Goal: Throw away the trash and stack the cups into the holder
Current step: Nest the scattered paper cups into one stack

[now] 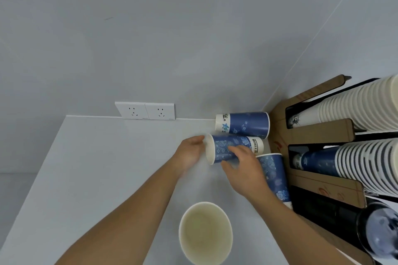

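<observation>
- Both hands hold one blue floral paper cup [228, 149] on its side above the white counter [107, 168]: right hand [243, 168] wraps the body, left hand [191, 150] fingertips at the open rim, probably steadying it for stacking.
- Cardboard cup holder [323, 133] stands just right, slots already holding stacks.
- Print on the cup's white band is illegible.

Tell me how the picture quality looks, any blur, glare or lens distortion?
Head view: even, soft lighting, no glare; wide-angle lens bends the cardboard cup holder and stacked cups at the right edge; the black lid in the lower right corner is blurred; the left hand and right hand look slightly soft.
</observation>
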